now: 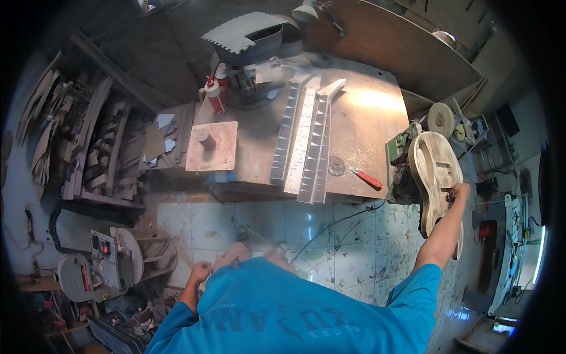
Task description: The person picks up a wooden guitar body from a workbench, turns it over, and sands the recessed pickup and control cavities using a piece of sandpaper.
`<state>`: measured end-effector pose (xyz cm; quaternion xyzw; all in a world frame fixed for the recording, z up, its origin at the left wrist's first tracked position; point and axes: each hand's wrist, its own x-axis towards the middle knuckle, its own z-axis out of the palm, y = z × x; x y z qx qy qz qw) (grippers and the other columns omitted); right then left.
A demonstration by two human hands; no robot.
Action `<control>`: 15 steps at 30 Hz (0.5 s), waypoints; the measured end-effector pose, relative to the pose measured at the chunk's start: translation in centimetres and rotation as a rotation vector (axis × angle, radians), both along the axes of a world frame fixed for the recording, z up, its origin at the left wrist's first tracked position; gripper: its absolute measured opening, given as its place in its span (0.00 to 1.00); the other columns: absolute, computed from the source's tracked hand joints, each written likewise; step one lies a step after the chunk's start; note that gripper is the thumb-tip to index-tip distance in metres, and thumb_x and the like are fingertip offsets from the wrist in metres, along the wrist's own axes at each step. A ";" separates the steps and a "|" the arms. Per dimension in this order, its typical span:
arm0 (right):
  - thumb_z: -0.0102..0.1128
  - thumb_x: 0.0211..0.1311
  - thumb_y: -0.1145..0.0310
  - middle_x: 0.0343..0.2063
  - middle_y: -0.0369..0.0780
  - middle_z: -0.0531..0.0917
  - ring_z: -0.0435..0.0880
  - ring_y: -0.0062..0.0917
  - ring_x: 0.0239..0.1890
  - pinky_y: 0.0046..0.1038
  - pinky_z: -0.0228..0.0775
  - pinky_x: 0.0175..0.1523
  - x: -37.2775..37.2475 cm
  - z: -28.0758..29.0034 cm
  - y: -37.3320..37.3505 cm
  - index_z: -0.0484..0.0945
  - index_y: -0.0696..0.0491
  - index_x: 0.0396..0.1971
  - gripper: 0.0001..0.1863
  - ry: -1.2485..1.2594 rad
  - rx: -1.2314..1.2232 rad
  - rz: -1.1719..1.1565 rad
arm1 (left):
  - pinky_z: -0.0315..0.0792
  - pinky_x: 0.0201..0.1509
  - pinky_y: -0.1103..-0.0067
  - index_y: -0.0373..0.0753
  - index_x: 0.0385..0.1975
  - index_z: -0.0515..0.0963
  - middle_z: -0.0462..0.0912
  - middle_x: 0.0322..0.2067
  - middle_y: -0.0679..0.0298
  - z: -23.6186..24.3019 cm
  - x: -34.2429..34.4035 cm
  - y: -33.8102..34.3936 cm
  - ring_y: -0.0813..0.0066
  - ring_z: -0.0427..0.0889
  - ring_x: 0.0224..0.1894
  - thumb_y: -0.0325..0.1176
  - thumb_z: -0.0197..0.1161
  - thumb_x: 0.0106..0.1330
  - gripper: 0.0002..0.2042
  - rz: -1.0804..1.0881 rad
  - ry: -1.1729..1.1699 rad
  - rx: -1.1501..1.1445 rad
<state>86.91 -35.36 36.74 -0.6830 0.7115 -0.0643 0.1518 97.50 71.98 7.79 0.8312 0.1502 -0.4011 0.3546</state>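
Note:
My right hand (458, 192) is stretched out to the right and grips the edge of a pale wooden guitar body (435, 171), which stands on edge beside a green machine (402, 154). My left hand (200, 272) hangs low by my hip, fingers curled, with nothing visible in it. On the workbench (365, 118) lie three long guitar neck pieces (306, 138) side by side. A red-handled tool (368, 177) rests near the bench's front right corner.
A red glue bottle (214, 94) and a square board with a short cylinder (210, 144) stand at the bench's left end. Wood offcuts fill racks on the left (88, 141). A band saw (97, 265) stands low left. Cables cross the tiled floor (330, 236).

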 end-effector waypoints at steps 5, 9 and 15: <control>0.76 0.56 0.58 0.53 0.50 0.85 0.84 0.46 0.56 0.45 0.77 0.59 4.2 -0.7 5.8 0.82 0.60 0.51 0.27 0.244 -0.170 0.162 | 0.79 0.45 0.71 0.32 0.53 0.81 0.88 0.43 0.50 2.5 -2.1 1.4 0.65 0.86 0.40 0.38 0.70 0.65 0.21 0.111 -0.025 0.012; 0.67 0.56 0.67 0.51 0.53 0.84 0.82 0.49 0.57 0.46 0.75 0.60 3.4 1.1 8.2 0.81 0.59 0.50 0.21 0.279 -0.240 0.229 | 0.79 0.43 0.73 0.32 0.53 0.81 0.88 0.41 0.53 2.3 -2.2 1.1 0.68 0.86 0.36 0.37 0.68 0.65 0.20 0.166 -0.010 0.007; 0.61 0.52 0.74 0.46 0.56 0.84 0.82 0.53 0.53 0.49 0.75 0.57 1.5 0.1 10.0 0.79 0.61 0.44 0.17 0.344 -0.271 0.483 | 0.79 0.43 0.73 0.31 0.54 0.80 0.88 0.42 0.52 1.1 -2.7 3.2 0.68 0.85 0.37 0.35 0.68 0.64 0.20 0.114 0.040 -0.008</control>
